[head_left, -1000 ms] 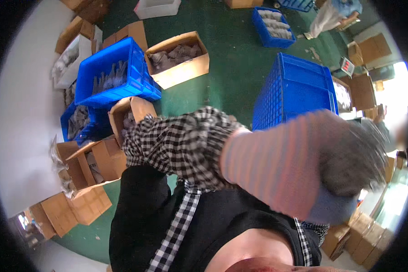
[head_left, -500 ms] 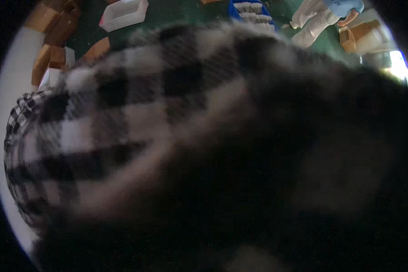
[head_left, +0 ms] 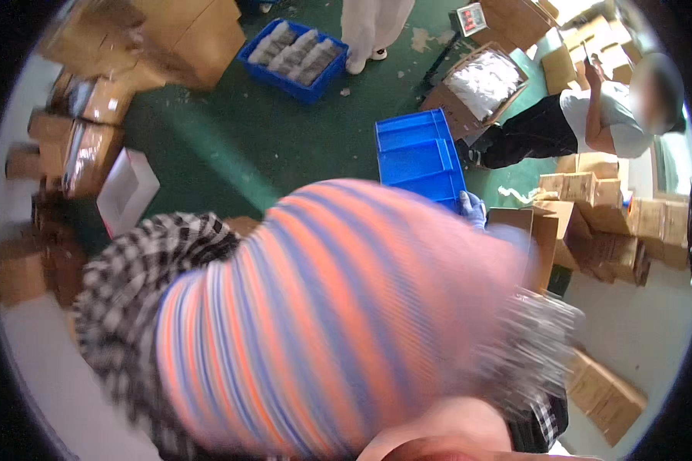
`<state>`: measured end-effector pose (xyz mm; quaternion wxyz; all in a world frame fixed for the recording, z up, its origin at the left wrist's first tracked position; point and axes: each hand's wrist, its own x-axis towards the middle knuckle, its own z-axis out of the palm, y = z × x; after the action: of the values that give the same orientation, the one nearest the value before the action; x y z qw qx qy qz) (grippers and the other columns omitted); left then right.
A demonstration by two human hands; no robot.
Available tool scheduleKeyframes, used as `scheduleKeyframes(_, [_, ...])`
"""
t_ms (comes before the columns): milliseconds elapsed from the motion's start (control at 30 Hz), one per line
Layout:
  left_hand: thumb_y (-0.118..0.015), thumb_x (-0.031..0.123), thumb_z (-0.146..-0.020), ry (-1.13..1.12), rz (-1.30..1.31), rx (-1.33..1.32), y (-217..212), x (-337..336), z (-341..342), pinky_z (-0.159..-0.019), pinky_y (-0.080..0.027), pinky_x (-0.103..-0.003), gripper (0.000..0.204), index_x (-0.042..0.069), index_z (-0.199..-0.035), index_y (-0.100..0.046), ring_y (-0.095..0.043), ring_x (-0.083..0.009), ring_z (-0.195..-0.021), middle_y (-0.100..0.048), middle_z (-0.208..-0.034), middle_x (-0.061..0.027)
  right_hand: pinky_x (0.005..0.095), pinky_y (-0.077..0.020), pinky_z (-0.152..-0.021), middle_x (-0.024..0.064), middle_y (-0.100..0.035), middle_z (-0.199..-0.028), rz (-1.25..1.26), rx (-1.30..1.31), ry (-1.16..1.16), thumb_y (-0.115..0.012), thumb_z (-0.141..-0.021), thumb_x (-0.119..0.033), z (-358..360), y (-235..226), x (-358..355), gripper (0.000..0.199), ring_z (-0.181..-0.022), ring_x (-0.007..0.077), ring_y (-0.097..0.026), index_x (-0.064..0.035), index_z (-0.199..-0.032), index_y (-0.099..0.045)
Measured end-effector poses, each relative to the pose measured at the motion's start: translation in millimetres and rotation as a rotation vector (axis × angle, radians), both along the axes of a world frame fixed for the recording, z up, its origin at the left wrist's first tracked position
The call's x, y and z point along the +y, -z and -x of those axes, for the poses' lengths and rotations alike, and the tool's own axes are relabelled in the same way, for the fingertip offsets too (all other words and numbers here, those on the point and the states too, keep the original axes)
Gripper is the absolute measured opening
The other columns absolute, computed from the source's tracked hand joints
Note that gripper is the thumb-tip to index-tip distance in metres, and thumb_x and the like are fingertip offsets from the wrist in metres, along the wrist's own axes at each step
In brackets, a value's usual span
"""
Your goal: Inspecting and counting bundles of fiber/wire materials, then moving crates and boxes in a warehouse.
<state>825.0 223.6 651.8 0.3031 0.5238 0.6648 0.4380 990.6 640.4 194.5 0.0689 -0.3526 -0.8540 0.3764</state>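
Note:
A blue plastic crate (head_left: 417, 157) with ridged inner panels lies tilted ahead of me, its near part hidden behind striped cloth. At its near right corner, a hand in a pale blue-violet glove, apparently my right hand (head_left: 473, 209), has its fingers bent over the rim. Orange, blue and pink striped knit (head_left: 338, 300) fills the middle of the view, close to the camera and partly smeared. Black-and-white checked cloth (head_left: 158, 269) borders it on the left. My left hand does not show. A blurred greyish, shiny bundle (head_left: 534, 349) is at the right, too smeared to name.
On the green floor stands a blue crate (head_left: 319, 81) with rows of grey-white packs. A carton (head_left: 484, 84) of white items is near a person (head_left: 603, 115) at the right. Cardboard boxes (head_left: 584, 192) are stacked there. A white tray (head_left: 128, 192) lies at the left.
The checked cloth that covered most of the view has shifted to the left. The striped cloth, the near blue crate and the gloved hand have come into sight.

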Motion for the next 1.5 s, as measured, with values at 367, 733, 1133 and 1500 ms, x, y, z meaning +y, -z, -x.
scheduleKeyframes(367, [-0.065,0.0,-0.084,-0.403,0.162,-0.373,202.4,-57.1,121.7,-0.065,-0.05,-0.025,0.011,0.002,-0.092,-0.058,-0.06,-0.0087,-0.07,-0.061,-0.075,-0.0012,0.0351,-0.049,-0.088,0.0149,-0.071,-0.104,0.013,-0.092,0.475,-0.056,-0.095,-0.039,-29.7,6.4,-12.3,0.043,-0.098,0.0259,-0.067,0.0004,-0.109,-0.069])
scheduleKeyframes(733, [-0.065,0.0,-0.086,-0.782,0.087,-0.789,205.1,68.6,74.8,-0.069,-0.055,-0.028,0.012,0.003,-0.096,-0.059,-0.067,-0.014,-0.074,-0.065,-0.08,-0.0056,0.0343,-0.0486,-0.077,0.0118,-0.071,-0.09,0.183,0.071,0.878,-0.058,-0.093,-0.044,-44.5,36.2,63.1,0.051,-0.08,0.0204,-0.063,0.0041,-0.105,-0.069])
scheduleKeyframes(1133, [-0.065,-0.001,-0.086,-0.848,0.069,-0.768,199.7,192.9,8.7,-0.072,-0.056,-0.03,0.015,0.004,-0.097,-0.057,-0.067,-0.0151,-0.076,-0.066,-0.081,-0.0065,0.0455,-0.0493,-0.076,0.0196,-0.07,-0.093,0.301,-0.082,1.048,-0.051,-0.093,-0.05,-72.2,128.7,122.1,0.057,-0.082,0.0349,-0.064,0.0035,-0.101,-0.068])
scheduleKeyframes(1500, [-0.066,0.001,-0.086,-0.771,0.171,-0.822,200.1,250.3,-7.5,-0.07,-0.056,-0.03,0.014,0.004,-0.096,-0.057,-0.067,-0.0163,-0.074,-0.064,-0.08,-0.005,0.0487,-0.046,-0.093,0.0238,-0.065,-0.113,0.35,-0.559,0.807,-0.055,-0.089,-0.048,-100.9,267.3,119.6,0.053,-0.109,0.0396,-0.06,0.0008,-0.108,-0.065])
